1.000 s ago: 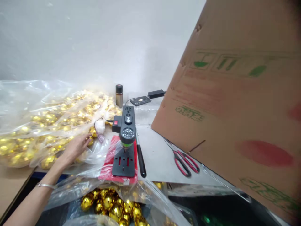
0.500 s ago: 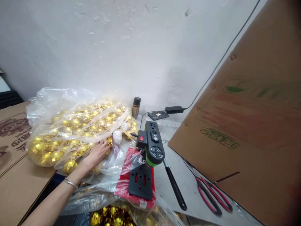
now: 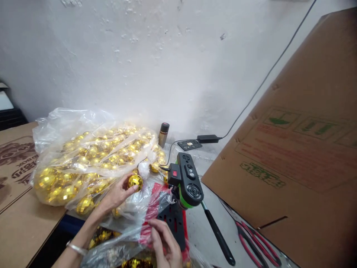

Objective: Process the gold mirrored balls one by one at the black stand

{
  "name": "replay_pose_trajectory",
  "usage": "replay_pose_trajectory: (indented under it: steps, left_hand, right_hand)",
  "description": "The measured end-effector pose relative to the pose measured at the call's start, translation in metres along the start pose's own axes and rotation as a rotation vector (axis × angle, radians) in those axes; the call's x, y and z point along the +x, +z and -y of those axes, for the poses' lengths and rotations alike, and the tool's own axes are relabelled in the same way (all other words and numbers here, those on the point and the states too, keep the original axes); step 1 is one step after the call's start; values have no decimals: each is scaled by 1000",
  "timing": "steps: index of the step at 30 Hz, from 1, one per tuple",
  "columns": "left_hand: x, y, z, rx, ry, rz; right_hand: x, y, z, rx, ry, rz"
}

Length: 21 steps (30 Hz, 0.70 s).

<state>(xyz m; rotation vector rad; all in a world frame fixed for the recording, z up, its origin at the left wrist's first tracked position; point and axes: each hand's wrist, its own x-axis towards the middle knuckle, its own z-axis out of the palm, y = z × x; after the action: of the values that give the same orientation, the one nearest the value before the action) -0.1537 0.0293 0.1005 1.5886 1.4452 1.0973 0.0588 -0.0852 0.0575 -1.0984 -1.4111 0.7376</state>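
My left hand (image 3: pixel 119 191) is closed on a shiny gold mirrored ball (image 3: pixel 135 182) beside the mouth of a clear plastic bag (image 3: pixel 69 123) full of similar balls. My right hand (image 3: pixel 164 243) shows at the bottom centre, thumb and fingers apart with nothing between them. It is in front of a black slotted plate (image 3: pixel 178 223) that lies on red material (image 3: pixel 147 223). Above the plate stands a black and green device (image 3: pixel 189 180) with a red switch. More gold balls (image 3: pixel 136 263) lie under clear plastic at the bottom edge.
A dark-capped bottle (image 3: pixel 163 134), a black patterned object (image 3: pixel 189 144) and a black adapter (image 3: pixel 208 139) sit by the wall. A black-handled tool (image 3: pixel 220 238) and red-black cutters (image 3: pixel 258 245) lie right, beside a large carton (image 3: pixel 292 149). Flat cardboard (image 3: pixel 16 208) is at left.
My left hand has come away from the bag with a gold ball in it. My right hand has entered at the bottom. The view has shifted slightly, and things appear lower.
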Motion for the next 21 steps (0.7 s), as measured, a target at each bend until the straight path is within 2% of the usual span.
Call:
replay_pose_trajectory:
  steps: [2, 6, 8, 11, 13, 16, 21]
  left_hand:
    - [-25, 16, 1, -342, -111, 5]
    - [-73, 54, -3, -877, -388, 50]
    - [-87, 67, -6, -1092, -499, 67]
    - [-95, 76, -7, -1298, -631, 78]
    - [-95, 78, -6, -1356, -693, 52]
    - [-95, 82, -2, -1306, -707, 45]
    - [-98, 97, 6, -1028, -541, 64]
  right_hand:
    - [4, 2, 0, -31, 7, -57]
    - [7, 10, 2, -146, -128, -85]
    - [4, 11, 0, -196, -175, -102]
    - [-2, 10, -5, -238, -197, -136]
    - [-5, 8, -8, -250, -196, -160]
    - [-6, 4, -12, -258, -203, -181]
    - [-5, 4, -18, -253, -236, -181]
